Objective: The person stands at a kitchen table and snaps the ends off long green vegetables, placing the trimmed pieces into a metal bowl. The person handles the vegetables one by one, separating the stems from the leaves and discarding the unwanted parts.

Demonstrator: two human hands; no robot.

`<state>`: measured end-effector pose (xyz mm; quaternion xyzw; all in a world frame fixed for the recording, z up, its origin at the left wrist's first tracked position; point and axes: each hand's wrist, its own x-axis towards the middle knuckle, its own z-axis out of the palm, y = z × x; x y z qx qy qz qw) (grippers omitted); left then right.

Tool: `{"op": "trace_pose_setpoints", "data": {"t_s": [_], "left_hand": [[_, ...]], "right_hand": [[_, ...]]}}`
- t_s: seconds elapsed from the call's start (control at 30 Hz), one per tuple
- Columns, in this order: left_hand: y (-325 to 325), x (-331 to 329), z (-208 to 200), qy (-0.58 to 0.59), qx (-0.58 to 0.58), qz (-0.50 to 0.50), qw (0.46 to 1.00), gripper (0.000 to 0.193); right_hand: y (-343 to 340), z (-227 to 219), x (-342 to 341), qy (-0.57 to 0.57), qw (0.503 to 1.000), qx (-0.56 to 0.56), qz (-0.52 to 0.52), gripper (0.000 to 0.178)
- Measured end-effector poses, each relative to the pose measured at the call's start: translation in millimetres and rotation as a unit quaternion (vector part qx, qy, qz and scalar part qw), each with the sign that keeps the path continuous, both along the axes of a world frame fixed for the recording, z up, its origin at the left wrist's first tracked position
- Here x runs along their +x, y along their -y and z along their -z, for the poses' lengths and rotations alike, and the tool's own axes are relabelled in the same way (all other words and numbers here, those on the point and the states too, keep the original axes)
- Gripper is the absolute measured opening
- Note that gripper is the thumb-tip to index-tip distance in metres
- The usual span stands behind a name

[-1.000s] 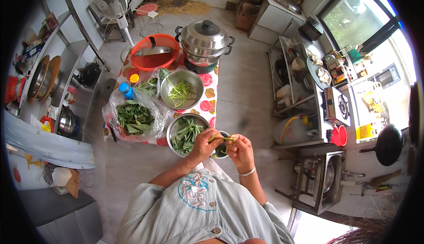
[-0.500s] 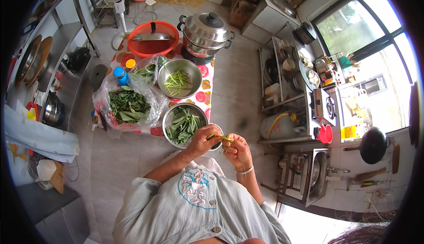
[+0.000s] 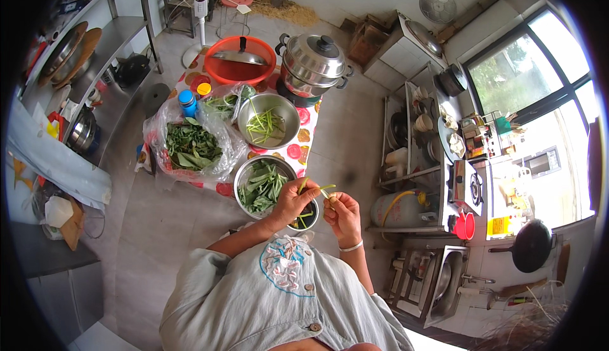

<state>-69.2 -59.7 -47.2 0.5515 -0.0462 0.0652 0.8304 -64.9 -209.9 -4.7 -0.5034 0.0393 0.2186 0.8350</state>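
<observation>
Close in front of my body, my left hand is closed on a thin green vegetable stem. My right hand, with a bracelet at its wrist, pinches the stem's other end or a strip from it; which one is too small to tell. Under my hands is a small bowl with a few green pieces, partly hidden by my left hand. Beside it, a steel bowl holds picked green leaves. Behind that, a second steel bowl contains light green stems.
A clear plastic bag of leafy greens lies on the patterned tablecloth, near a blue-capped bottle. A red basin and a steel steamer pot stand farther back. Shelving is on the left; a sink is at right.
My hands have drawn slightly apart, and the stem between them shows more, with one piece angled upward. The whole view has shifted a little.
</observation>
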Motion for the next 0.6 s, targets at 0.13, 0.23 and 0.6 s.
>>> {"op": "trace_pose_setpoints", "data": {"t_s": [0.13, 0.23, 0.6], "left_hand": [[19, 12, -4, -0.077, -0.107, 0.010, 0.991, 0.015], [29, 26, 4, -0.079, -0.137, -0.018, 0.987, 0.015], [28, 60, 24, -0.087, -0.138, -0.052, 0.985, 0.021]], "right_hand": [[13, 13, 16, 0.001, 1.000, -0.006, -0.025, 0.007], [25, 16, 25, -0.005, 1.000, -0.005, 0.004, 0.007], [85, 37, 40, -0.047, 0.984, 0.149, 0.080, 0.010]]}}
